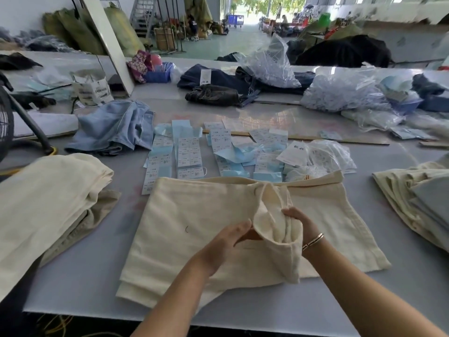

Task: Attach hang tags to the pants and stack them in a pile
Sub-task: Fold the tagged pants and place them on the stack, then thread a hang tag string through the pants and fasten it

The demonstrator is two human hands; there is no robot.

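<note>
A cream pair of pants [194,224] lies folded on the grey table in front of me. A fold of its fabric is lifted at the middle. My right hand [300,223] grips that raised fold from the right, and my left hand [228,242] touches it from the left, fingers reaching under the cloth. Rows of white and light-blue hang tags [189,154] lie just beyond the pants. A stack of cream pants [46,205] sits at my left.
More cream and grey pants [413,198] lie at the right edge. A crumpled light-blue garment [116,127] is at back left. Clear plastic bags [340,93] and dark jeans [218,86] crowd the far table. A fan stand [29,122] is at left.
</note>
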